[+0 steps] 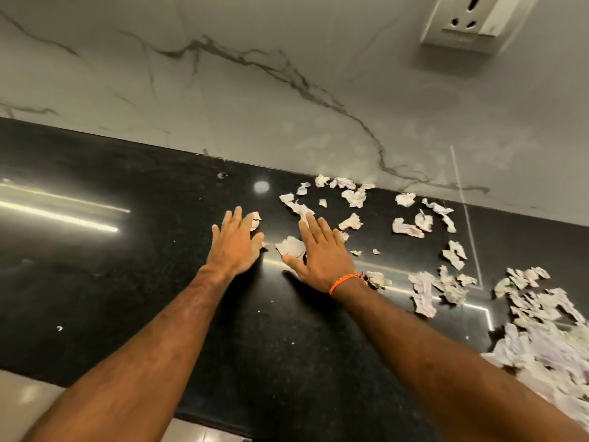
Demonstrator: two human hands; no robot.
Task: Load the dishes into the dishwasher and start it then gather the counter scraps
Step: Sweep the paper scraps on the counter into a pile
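Torn white paper scraps (414, 228) are scattered rightward along the black stone counter (127, 266), without common direction. The left hand (234, 247) and right hand (322, 253) are laid flat, fingers straight and slightly spread, one crumpled scrap (290, 246) lying between them.

A heap of torn paper scraps (551, 342) smears into blur at the right edge, which cuts it off. The wall socket (471, 22) is clipped by the top edge. A scrap (255, 218) is partly hidden behind the left hand (234, 242); another (291, 246) slips under the right hand (322, 250). Whether either palm touches the black counter (127, 266) cannot be told.
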